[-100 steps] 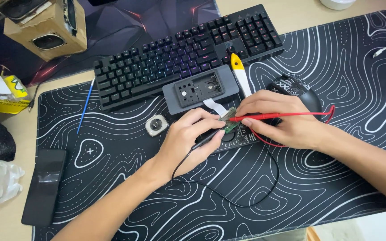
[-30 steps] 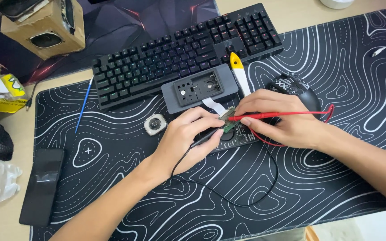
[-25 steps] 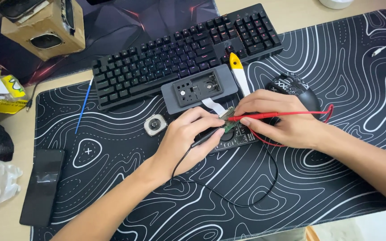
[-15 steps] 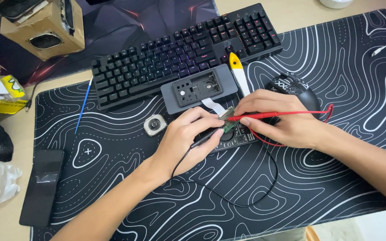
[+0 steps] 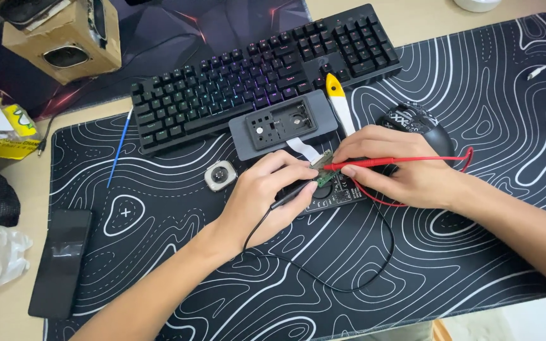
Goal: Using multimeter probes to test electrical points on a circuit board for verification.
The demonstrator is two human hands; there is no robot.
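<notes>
Two packages sit far left: a brown cardboard box [image 5: 64,41] and a yellow packet [image 5: 15,129]. Left hand [image 5: 266,202] pinches a black probe [image 5: 289,194], right hand [image 5: 399,167] a red probe [image 5: 380,162], tips meeting on the small green circuit board [image 5: 323,177] between the fingertips.

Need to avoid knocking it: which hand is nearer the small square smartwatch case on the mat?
Left. The left hand lies just right of the small square smartwatch case; the right hand is farther right.
</notes>
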